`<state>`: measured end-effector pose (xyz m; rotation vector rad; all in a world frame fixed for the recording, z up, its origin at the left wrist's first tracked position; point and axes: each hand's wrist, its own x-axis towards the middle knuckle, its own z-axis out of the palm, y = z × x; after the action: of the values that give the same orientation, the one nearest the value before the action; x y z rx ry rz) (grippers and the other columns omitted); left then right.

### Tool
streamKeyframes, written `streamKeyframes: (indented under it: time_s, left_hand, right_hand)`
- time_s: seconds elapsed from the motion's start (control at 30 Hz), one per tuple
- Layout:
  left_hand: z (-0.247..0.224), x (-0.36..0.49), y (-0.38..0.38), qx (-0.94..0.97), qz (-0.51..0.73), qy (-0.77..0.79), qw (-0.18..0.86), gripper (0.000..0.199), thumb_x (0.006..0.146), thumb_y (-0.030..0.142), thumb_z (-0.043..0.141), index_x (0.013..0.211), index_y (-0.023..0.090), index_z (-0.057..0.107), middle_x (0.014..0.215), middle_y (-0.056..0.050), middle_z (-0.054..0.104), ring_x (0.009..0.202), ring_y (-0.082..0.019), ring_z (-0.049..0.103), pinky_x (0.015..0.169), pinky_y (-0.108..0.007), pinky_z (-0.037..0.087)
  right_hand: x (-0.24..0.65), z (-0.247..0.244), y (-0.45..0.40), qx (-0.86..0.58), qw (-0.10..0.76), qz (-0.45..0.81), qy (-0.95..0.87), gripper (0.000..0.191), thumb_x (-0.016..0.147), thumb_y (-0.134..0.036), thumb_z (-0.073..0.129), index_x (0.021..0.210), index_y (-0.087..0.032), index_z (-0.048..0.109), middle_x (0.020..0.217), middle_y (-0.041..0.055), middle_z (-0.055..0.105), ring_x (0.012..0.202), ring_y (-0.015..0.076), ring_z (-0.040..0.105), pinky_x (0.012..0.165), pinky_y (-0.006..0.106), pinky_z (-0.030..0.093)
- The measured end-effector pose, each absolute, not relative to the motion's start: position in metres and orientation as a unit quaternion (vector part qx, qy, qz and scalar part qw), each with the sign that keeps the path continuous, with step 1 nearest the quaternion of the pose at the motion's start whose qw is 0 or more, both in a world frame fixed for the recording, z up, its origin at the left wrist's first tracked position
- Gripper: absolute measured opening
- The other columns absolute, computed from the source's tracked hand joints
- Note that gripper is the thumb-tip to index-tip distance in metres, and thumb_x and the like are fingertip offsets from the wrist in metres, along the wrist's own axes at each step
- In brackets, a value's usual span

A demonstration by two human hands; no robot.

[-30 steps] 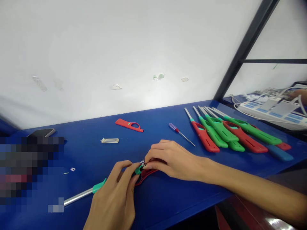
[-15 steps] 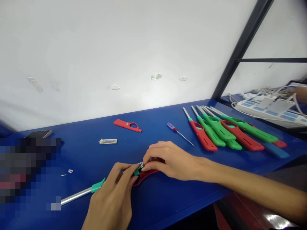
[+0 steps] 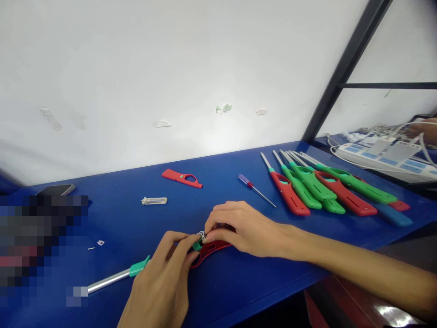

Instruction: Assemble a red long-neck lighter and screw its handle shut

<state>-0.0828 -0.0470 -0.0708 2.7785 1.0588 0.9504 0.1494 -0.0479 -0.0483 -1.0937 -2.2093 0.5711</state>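
Observation:
A red handle shell point(image 3: 215, 247) lies on the blue table under my fingertips. My left hand point(image 3: 167, 269) pinches a small green part point(image 3: 197, 245) at the shell's left end. From the right, my right hand point(image 3: 235, 225) has its fingertips closed at the same spot, beside a thin pale wire loop point(image 3: 201, 234); what exactly they grip is hidden. To the left of my left hand lies a silver tube point(image 3: 109, 280) with a turquoise collar point(image 3: 137, 268). Farther back are another red shell half point(image 3: 182, 177) and a clear fuel tank point(image 3: 154, 200).
A purple-handled screwdriver point(image 3: 256, 190) lies right of centre. Several red and green lighters point(image 3: 321, 189) are piled at the right. A phone point(image 3: 56, 189) is at the left. Beyond a black frame point(image 3: 344, 73), a power strip point(image 3: 389, 157) lies near another person's hand point(image 3: 425, 130).
The red shell under my hands has shifted slightly, showing more of its inside. Both my hands have hardly moved.

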Motion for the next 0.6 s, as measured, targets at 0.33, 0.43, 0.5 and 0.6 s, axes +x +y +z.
streamKeyframes:
  time_s: [0.33,0.43,0.5,0.6]
  left_hand:
    - [-0.0716,-0.0849,-0.0482,0.892,0.286,0.346,0.048,0.024,0.110,0.026,0.039,0.120,0.029,0.061,0.109,-0.001,0.070,0.081,-0.014,0.075,0.061,-0.020,0.060]
    - [-0.0693,-0.0859,-0.0489,0.892,0.294,0.343,0.037,0.021,0.110,0.027,0.042,0.119,0.032,0.060,0.109,0.003,0.073,0.086,-0.014,0.076,0.071,-0.020,0.061]
    - [-0.0687,-0.0874,-0.0491,0.887,0.304,0.346,0.020,0.018,0.110,0.030,0.045,0.119,0.033,0.060,0.106,0.006,0.075,0.087,-0.013,0.076,0.076,-0.020,0.062]
    - [-0.0688,-0.0895,-0.0492,0.881,0.320,0.349,-0.007,0.017,0.110,0.036,0.046,0.120,0.034,0.060,0.101,0.008,0.077,0.083,-0.014,0.077,0.080,-0.021,0.062]
  right_hand:
    - [0.1540,-0.0441,-0.0479,-0.406,0.264,0.201,-0.851,0.012,0.101,-0.025,0.067,0.095,-0.020,0.076,0.095,0.0008,0.074,0.087,0.0154,0.068,0.084,0.028,0.048]
    - [0.1553,-0.0424,-0.0484,-0.398,0.251,0.178,-0.864,0.012,0.100,-0.027,0.069,0.094,-0.021,0.077,0.094,0.0004,0.072,0.087,0.0153,0.068,0.085,0.029,0.046]
    - [0.1555,-0.0411,-0.0491,-0.391,0.245,0.168,-0.871,0.015,0.101,-0.029,0.068,0.093,-0.020,0.077,0.091,0.0002,0.071,0.086,0.0156,0.067,0.085,0.030,0.045]
    - [0.1553,-0.0395,-0.0501,-0.385,0.236,0.161,-0.878,0.017,0.101,-0.032,0.068,0.093,-0.020,0.077,0.092,0.0008,0.071,0.085,0.0161,0.066,0.085,0.031,0.045]
